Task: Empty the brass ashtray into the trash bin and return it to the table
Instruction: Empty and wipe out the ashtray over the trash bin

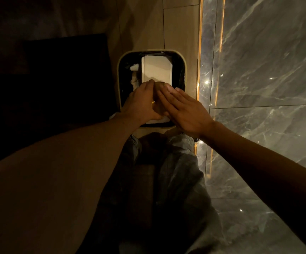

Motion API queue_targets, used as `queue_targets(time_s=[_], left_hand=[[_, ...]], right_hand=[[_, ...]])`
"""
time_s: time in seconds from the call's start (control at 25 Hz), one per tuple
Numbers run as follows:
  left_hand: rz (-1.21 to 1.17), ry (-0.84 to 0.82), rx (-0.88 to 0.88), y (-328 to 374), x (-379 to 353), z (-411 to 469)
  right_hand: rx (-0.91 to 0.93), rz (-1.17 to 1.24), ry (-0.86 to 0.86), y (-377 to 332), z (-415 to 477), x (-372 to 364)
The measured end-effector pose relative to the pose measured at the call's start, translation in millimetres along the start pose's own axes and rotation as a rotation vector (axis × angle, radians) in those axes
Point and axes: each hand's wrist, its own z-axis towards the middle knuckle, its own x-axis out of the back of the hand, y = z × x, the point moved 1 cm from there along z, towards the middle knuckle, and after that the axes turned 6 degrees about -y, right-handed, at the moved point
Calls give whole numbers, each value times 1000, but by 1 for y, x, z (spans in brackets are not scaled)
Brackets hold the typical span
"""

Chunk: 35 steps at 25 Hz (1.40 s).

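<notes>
Your left hand (141, 103) grips the brass ashtray (158, 97) over the trash bin (120, 70); your right hand (183, 109) lies flat and open against it.

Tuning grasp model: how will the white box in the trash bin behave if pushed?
The white box looks flat-sided and keeps its shape, so probably stiff. It stands among crumpled white paper in the black-lined trash bin, so likely an empty, light carton. A push would probably slide or tip it against the liner.
</notes>
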Motion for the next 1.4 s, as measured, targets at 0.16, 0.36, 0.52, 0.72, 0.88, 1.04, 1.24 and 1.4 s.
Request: queue_targets(time_s=[0.16,0.36,0.52,0.72,0.88,1.04,1.24,1.4], left_hand=[[-5,4,-16,1,1,-1],[17,-11,-17,2,1,-2],[5,-16,-23,3,2,-5],[-14,-20,-27,3,2,-8],[-26,-9,-34,4,3,-9],[22,-21,-23,4,2,-8],[-8,-5,6,-1,-1,-7],[-85,-25,8,-3,-3,-8]], right_hand=[[-2,3,8,0,-2,3],[-12,13,-5,1,-2,5],[21,17,-7,1,-4,2],[14,57,60,-2,-11,-1],[26,84,63,-8,-13,-3],[9,111,-75,-10,-10,-5],[-189,441,57,-8,-8,1],[-264,796,114,-4,-13,6]])
